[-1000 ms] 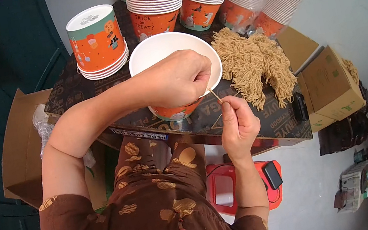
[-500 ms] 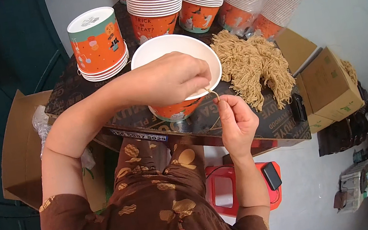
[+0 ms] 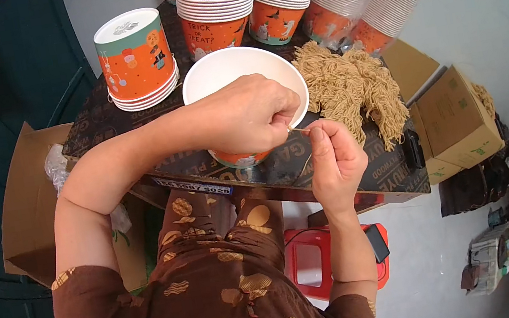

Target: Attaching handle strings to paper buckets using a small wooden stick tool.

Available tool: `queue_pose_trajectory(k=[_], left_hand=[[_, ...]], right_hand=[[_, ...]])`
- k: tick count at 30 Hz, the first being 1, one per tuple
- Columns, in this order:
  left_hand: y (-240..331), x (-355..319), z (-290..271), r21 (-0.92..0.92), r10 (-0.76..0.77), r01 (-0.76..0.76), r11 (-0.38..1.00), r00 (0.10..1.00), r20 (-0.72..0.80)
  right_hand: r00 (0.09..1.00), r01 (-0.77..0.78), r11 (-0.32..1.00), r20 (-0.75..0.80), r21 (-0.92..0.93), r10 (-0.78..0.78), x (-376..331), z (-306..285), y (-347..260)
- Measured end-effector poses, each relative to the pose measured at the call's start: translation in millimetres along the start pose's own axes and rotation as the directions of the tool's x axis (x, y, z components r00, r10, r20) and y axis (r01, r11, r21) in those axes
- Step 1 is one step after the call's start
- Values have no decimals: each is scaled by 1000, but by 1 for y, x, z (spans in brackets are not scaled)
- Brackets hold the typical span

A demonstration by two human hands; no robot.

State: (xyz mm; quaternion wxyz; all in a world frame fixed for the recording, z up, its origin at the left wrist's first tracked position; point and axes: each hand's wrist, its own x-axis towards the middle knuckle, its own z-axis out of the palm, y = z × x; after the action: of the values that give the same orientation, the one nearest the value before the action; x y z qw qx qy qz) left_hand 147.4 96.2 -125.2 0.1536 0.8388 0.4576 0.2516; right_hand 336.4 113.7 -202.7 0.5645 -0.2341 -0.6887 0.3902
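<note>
An orange paper bucket with a white inside [image 3: 220,71] stands upright at the table's near edge. My left hand [image 3: 254,114] reaches across its mouth, fingers closed at the right side of the rim and pinching a thin tan cord [image 3: 299,130]. Just right of the bucket, my right hand [image 3: 337,160] is closed with thumb and forefinger on the same cord, which stretches between the two hands. Its loose tail hangs below my right fingers. How the cord meets the bucket is hidden behind my left fingers. A tan heap of cords [image 3: 349,84] lies right of the bucket.
The dark printed table [image 3: 282,166] also bears an upside-down bucket stack [image 3: 135,58] at left and tall nested buckets [image 3: 217,5] behind. Cardboard boxes flank it, one at left [image 3: 26,208], one at right [image 3: 457,113]. A red stool [image 3: 311,263] holds a black phone-like object [image 3: 376,243].
My right hand has moved slightly right, and the cord is now drawn straight between my hands. My left fingers have shifted a little right and down at the rim.
</note>
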Motion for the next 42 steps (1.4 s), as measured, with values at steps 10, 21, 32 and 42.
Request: queue_pose_trajectory(k=[10,21,32,42], left_hand=[[-22,-3,-8,-70,-249,248,966,968,-4],[-14,-21,-13,-15,138,-138,990,987,84],[-36,-73,-38,174,207,-198,965,978,-34],[43,-181,-49,36,202,-200,979,946,-254]], right_hand=[[988,53,986,-134,-160,-74,1,-24,-12],[990,-128,910,-7,395,143,7,-19,6],[998,40,990,50,-136,-34,-17,-13,4],[768,448,892,536,-60,-350,-50,10,-41]])
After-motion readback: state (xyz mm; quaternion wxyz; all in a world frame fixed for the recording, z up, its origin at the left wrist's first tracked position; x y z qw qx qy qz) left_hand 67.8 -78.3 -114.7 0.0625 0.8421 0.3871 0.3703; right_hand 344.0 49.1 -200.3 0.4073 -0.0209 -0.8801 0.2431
